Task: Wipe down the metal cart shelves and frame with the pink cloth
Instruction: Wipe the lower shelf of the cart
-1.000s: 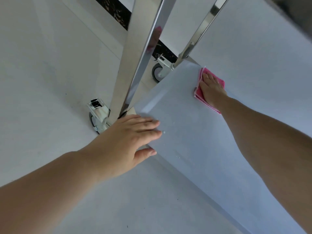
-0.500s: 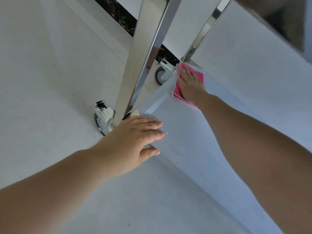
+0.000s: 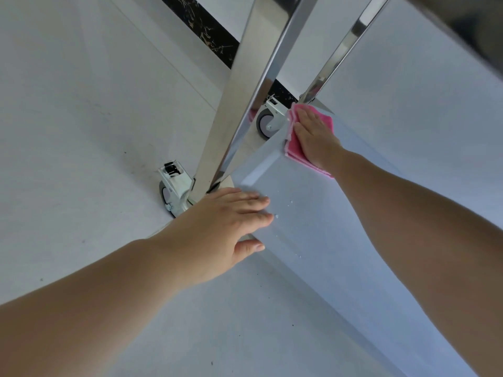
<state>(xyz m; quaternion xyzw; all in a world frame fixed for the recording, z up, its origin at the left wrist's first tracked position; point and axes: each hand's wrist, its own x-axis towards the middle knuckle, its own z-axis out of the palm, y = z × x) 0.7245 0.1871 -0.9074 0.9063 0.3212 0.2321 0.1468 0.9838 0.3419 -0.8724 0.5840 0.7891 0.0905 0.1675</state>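
The flat right hand (image 3: 317, 137) presses a folded pink cloth (image 3: 294, 154) onto the grey metal cart shelf (image 3: 313, 254) at one o'clock, while the left hand (image 3: 223, 227) rests straight-fingered on it.

The right hand (image 3: 315, 137) lies flat over the cloth (image 3: 295, 156), so only the cloth's pink edges show, and the shelf (image 3: 326, 254) corner beneath both is covered. The near post (image 3: 245, 91) and far post (image 3: 345, 47) are cut off by the top edge; the shelf runs out at the lower right. The far caster (image 3: 268, 118) is partly behind the near post, and the near caster (image 3: 174, 183) partly behind the left hand (image 3: 217, 227), whose fingertips are blurred. A dark smear (image 3: 468, 25) at the upper right is too blurred to identify. White specks (image 3: 277, 216) on the shelf are too small to tell.
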